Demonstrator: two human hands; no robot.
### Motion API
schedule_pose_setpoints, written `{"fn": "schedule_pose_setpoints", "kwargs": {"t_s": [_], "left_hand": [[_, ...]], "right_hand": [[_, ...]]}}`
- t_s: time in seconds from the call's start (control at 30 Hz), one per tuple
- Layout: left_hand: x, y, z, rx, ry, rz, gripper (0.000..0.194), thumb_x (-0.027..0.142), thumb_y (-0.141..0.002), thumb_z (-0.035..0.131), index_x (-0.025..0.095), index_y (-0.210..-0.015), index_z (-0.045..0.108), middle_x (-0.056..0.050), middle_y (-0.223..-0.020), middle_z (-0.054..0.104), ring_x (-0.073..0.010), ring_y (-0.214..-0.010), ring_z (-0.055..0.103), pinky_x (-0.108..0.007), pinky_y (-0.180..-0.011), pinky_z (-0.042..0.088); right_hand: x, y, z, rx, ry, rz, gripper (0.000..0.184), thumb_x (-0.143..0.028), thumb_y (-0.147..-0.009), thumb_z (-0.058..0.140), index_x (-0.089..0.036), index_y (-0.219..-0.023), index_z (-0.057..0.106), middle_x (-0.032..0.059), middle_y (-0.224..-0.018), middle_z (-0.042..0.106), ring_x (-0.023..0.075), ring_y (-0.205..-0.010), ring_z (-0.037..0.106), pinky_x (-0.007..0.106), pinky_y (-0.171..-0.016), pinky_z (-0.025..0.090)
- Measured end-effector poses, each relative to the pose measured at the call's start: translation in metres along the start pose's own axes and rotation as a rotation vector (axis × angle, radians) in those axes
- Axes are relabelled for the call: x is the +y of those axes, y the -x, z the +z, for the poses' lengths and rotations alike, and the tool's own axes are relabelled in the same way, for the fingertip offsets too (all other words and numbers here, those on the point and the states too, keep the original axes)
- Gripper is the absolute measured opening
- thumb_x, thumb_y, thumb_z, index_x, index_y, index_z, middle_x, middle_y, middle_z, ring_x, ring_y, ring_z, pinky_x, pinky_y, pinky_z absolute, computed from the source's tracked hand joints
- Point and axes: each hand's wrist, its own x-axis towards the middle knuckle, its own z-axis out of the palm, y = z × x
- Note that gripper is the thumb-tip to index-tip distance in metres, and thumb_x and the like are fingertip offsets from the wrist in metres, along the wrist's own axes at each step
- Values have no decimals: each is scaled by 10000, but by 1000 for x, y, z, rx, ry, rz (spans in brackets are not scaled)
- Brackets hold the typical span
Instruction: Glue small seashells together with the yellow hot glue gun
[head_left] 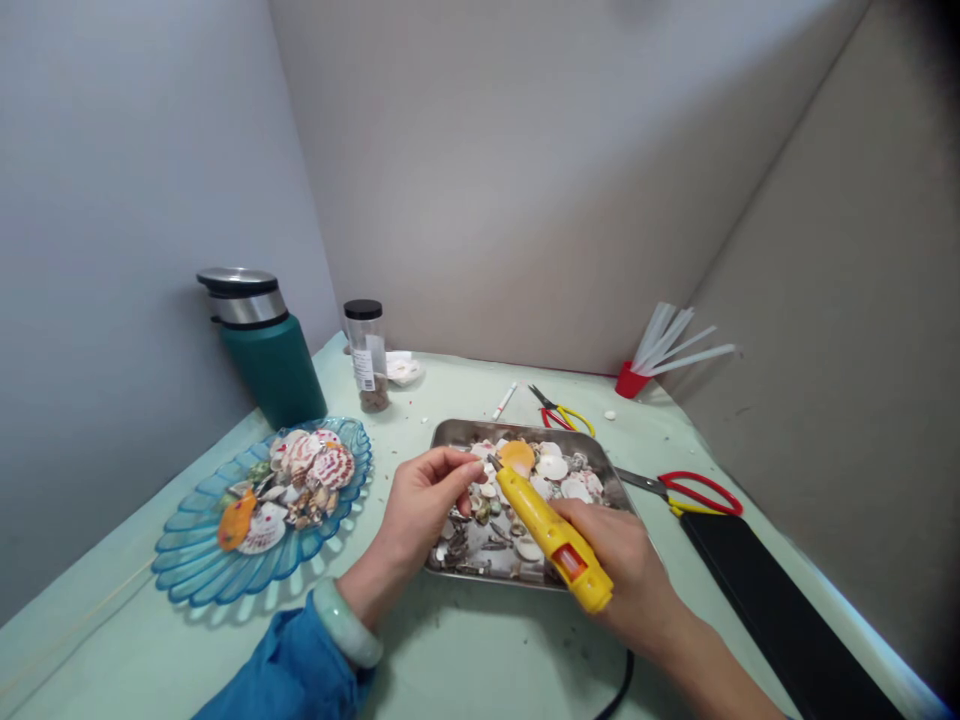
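My right hand (619,545) is wrapped round a yellow hot glue gun (547,525) with a red window in its side. The gun's metal nozzle points up and left, close to the fingertips of my left hand (427,490). Thumb and forefinger of that left hand are pinched together on a small pale piece (488,467), too small to name surely. Below both hands lies a metal tray (480,578) of loose shells, among them an orange scallop shell (517,457) and a white shell (552,467). My hands partly cover the tray.
A blue scalloped plate (199,560) piled with shells stands left. Behind it are a teal bottle (270,365) and a clear jar (367,360). Scissors (559,410) and shears (697,490) lie behind and right, near a red cup (631,380) of glue sticks and a black slab (772,610).
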Motion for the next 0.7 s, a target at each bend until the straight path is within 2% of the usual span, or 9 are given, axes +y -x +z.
{"fn": "schedule_pose_setpoints", "kwargs": {"t_s": [0.37, 0.7], "left_hand": [[0, 0, 0, 27, 9, 8, 162, 290, -702, 729, 135, -720, 684, 46, -460, 568, -74, -424, 479, -184, -470, 371], [0, 1, 1, 27, 34, 8, 160, 277, -702, 732, 131, -737, 677, 52, -463, 565, -67, -427, 474, -172, -466, 359]], "right_hand": [[-3, -2, -1, -8, 1, 2, 85, -239, -852, 509, -193, -907, 553, 40, -690, 656, 169, -571, 597, 272, -533, 402], [-2, -1, -1, 34, 19, -9, 112, -228, -863, 487, -184, -943, 553, 54, -730, 684, 174, -584, 622, 276, -543, 418]]}}
